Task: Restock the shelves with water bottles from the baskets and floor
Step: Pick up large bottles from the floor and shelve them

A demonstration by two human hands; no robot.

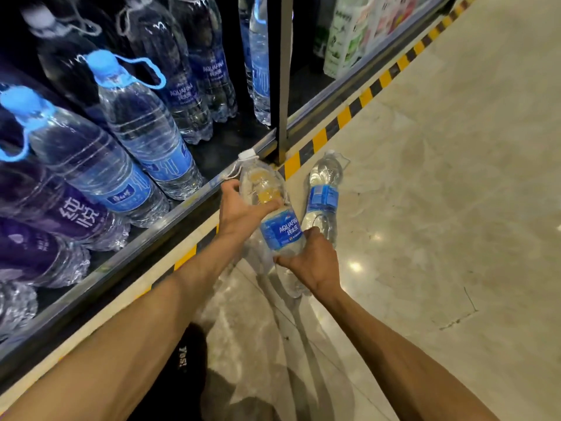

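- Gripping the shoulder of a water bottle [280, 230], the left hand [239, 208] has its fingers and thumb curled round the clear plastic just below the white cap [247, 154].
- The right hand [312, 262] clamps the same bottle lower down, under its blue label, so both hands hold one bottle between them.
- That bottle lies tilted, cap pointing far and left toward the shelf [145, 238]; it seems to be lifted just off the floor [455, 208], though the angle leaves this unsure.
- A second water bottle [323, 199] lies on the floor just right of the held one, cap pointing away, untouched by either hand.
- On the shelf to the left stand blue-capped bottles [142, 126] with loop handles, and purple-labelled bottles [69, 214] nearer the camera.
- Farther back on the shelf are dark bottles with blue labels [185, 95].
- A metal post [283, 71] rises from the shelf edge, just beyond the held bottle's cap.
- Yellow and black striped tape [364, 97] runs along the floor at the foot of the shelf.
- Green and white packages [346, 34] stand at the far end, beyond the post.
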